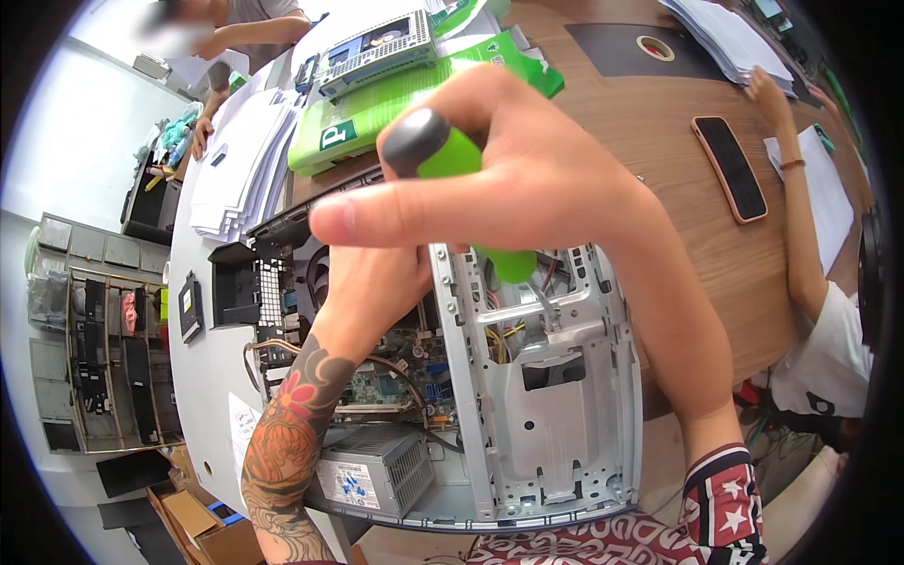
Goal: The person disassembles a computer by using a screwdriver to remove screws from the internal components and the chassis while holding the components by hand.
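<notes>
An open desktop computer case [556, 424] lies in front of me, with its metal drive cage on the right side. My right hand [556, 169] is closed around the green and dark grey handle of a screwdriver [452, 162]. The screwdriver slants down over the cage, its shaft pointing at the metal frame; whether the tip touches a screw I cannot make out. My left hand [377, 282] reaches into the case beside the cage's left rail, and its fingers are hidden. Below the left wrist sit a circuit board [386, 386] and a grey power supply [377, 471].
Behind the case, a metal drive bay [377, 52] rests on green paper packs [330, 141]. Paper stacks [240, 169] lie left. A phone [730, 169] and a tape roll [656, 49] are on the right. Other people's arms [800, 217] reach over the table on both sides.
</notes>
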`<action>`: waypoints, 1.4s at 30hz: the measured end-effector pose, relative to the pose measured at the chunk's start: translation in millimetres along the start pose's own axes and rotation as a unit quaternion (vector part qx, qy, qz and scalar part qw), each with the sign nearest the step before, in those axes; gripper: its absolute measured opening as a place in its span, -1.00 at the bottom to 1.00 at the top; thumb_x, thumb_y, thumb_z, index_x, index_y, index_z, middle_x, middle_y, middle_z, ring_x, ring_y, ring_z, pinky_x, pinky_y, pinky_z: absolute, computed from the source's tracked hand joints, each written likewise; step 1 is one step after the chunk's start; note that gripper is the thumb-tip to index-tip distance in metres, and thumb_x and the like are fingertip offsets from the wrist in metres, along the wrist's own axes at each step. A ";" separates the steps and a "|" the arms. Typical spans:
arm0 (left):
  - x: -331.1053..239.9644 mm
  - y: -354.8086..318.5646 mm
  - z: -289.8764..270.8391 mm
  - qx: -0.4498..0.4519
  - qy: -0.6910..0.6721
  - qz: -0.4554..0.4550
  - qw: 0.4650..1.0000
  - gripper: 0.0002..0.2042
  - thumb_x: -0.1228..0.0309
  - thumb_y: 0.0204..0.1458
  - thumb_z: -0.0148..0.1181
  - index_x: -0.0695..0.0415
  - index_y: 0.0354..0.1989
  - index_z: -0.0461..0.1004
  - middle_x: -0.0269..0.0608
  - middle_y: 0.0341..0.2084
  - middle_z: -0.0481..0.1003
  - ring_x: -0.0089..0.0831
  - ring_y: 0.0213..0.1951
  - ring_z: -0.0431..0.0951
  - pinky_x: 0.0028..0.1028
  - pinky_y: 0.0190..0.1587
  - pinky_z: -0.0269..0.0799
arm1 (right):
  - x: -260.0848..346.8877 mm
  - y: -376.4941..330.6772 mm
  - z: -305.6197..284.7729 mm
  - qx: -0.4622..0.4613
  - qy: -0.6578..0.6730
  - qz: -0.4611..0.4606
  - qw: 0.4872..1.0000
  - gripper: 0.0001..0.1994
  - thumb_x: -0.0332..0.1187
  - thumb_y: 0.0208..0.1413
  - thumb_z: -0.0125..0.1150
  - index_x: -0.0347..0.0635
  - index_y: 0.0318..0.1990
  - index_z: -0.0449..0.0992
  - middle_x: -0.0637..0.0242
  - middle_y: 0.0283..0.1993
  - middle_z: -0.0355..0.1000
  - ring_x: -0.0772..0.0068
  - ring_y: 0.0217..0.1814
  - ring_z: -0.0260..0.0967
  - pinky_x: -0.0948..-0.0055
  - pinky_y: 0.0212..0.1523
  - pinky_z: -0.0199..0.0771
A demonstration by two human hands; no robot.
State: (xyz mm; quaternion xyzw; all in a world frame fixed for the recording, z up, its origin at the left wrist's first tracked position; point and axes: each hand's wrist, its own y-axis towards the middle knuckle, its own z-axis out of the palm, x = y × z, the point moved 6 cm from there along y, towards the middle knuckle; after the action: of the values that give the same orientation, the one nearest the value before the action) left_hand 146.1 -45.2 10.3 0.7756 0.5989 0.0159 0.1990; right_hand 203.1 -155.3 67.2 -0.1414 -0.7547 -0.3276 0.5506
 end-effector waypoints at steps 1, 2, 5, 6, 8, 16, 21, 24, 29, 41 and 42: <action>3.2 -2.7 2.0 0.001 0.002 -0.001 1.000 -0.81 0.36 0.01 0.20 0.19 -0.27 0.57 -0.02 -0.39 0.57 -0.01 -0.26 0.56 -0.07 -0.23 0.39 | 0.0 0.5 0.4 -0.001 -0.034 -0.013 0.999 -0.49 0.08 -0.18 0.45 -0.31 -0.42 0.64 0.31 -0.56 0.46 0.50 -0.52 0.37 0.52 -0.45 0.36; 9.2 -5.5 7.1 0.033 0.031 -0.022 0.999 -0.81 0.35 0.00 0.20 0.19 -0.27 0.57 -0.02 -0.38 0.57 0.00 -0.26 0.56 -0.07 -0.22 0.39 | -0.9 2.8 3.9 0.006 -0.033 -0.009 0.999 -0.47 0.10 -0.19 0.46 -0.32 -0.43 0.64 0.31 -0.56 0.47 0.49 -0.52 0.37 0.52 -0.44 0.37; 12.8 -7.4 10.4 0.062 0.078 -0.032 0.995 -0.80 0.35 -0.02 0.21 0.20 -0.28 0.56 -0.01 -0.37 0.57 0.03 -0.25 0.55 -0.06 -0.20 0.39 | -0.8 3.1 5.6 -0.010 0.002 -0.029 1.000 -0.47 0.11 -0.17 0.45 -0.30 -0.41 0.65 0.27 -0.54 0.49 0.45 -0.49 0.40 0.48 -0.39 0.39; 7.1 -6.1 6.7 0.060 0.074 -0.004 0.995 -0.80 0.36 -0.03 0.20 0.20 -0.28 0.56 0.01 -0.35 0.57 0.05 -0.24 0.54 -0.06 -0.20 0.40 | 1.4 2.4 2.5 -0.012 0.002 -0.029 0.999 -0.47 0.11 -0.17 0.45 -0.30 -0.41 0.65 0.27 -0.54 0.49 0.45 -0.49 0.40 0.48 -0.39 0.39; -0.4 -4.5 3.7 0.045 0.093 0.035 0.994 -0.80 0.38 -0.05 0.19 0.20 -0.27 0.55 0.07 -0.32 0.56 0.09 -0.21 0.52 -0.04 -0.18 0.40 | 0.1 0.0 -2.4 0.016 0.037 0.045 0.998 -0.49 0.09 -0.15 0.43 -0.29 -0.36 0.66 0.22 -0.51 0.50 0.41 -0.44 0.42 0.45 -0.31 0.42; 4.3 -3.9 5.2 0.057 0.063 -0.010 0.996 -0.78 0.48 -0.07 0.15 0.23 -0.22 0.54 0.12 -0.32 0.54 0.11 -0.19 0.52 -0.01 -0.17 0.38 | -1.9 6.6 4.0 -0.024 0.008 -0.041 0.999 -0.51 0.02 -0.13 0.44 -0.35 -0.41 0.62 0.21 -0.55 0.49 0.44 -0.48 0.39 0.42 -0.33 0.43; 11.7 -7.7 12.6 0.062 0.103 -0.014 0.993 -0.81 0.48 -0.04 0.15 0.24 -0.24 0.53 0.10 -0.35 0.54 0.09 -0.22 0.52 -0.02 -0.16 0.39 | -4.8 3.5 8.9 0.006 -0.051 -0.038 0.998 -0.54 -0.02 -0.10 0.42 -0.37 -0.43 0.60 0.16 -0.58 0.46 0.35 -0.53 0.36 0.40 -0.36 0.43; 7.6 -10.8 7.6 0.012 0.100 0.032 0.994 -0.86 0.52 0.05 0.09 0.27 -0.25 0.51 0.03 -0.38 0.50 0.02 -0.27 0.52 -0.08 -0.22 0.39 | 3.3 1.8 11.3 -0.008 -0.070 -0.087 0.994 -0.56 -0.04 -0.10 0.40 -0.37 -0.46 0.58 0.11 -0.60 0.43 0.28 -0.57 0.33 0.36 -0.39 0.42; 21.3 -15.9 17.8 0.057 0.134 0.002 0.989 -0.87 0.51 0.03 0.12 0.26 -0.26 0.50 0.04 -0.35 0.51 0.02 -0.27 0.52 -0.09 -0.26 0.40 | -3.5 3.8 11.9 -0.045 -0.049 -0.091 0.994 -0.51 -0.03 -0.15 0.44 -0.35 -0.65 0.46 0.19 -0.72 0.27 0.36 -0.65 0.19 0.34 -0.54 0.26; 20.0 -11.2 14.8 0.008 0.111 0.021 0.994 -0.75 0.34 -0.12 0.23 0.14 -0.25 0.50 -0.16 -0.28 0.47 -0.18 -0.14 0.45 -0.17 0.01 0.31 | 10.9 -2.0 25.6 -0.016 -0.047 -0.106 0.993 -0.63 -0.16 -0.12 0.41 -0.34 -0.62 0.49 0.27 -0.72 0.27 0.40 -0.66 0.16 0.44 -0.55 0.24; 21.2 -12.2 16.3 0.010 0.113 0.025 0.993 -0.75 0.34 -0.12 0.23 0.13 -0.25 0.50 -0.16 -0.29 0.47 -0.18 -0.14 0.45 -0.17 0.01 0.31 | 13.9 -3.4 26.7 -0.015 -0.031 -0.101 0.994 -0.63 -0.17 -0.15 0.40 -0.35 -0.63 0.49 0.21 -0.74 0.26 0.30 -0.68 0.16 0.40 -0.55 0.26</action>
State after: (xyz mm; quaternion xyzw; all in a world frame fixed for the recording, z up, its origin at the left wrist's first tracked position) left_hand 145.1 -27.6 -13.2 0.7852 0.5984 0.1022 0.1219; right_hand 176.6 -142.6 74.1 -0.0824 -0.7767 -0.3887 0.4888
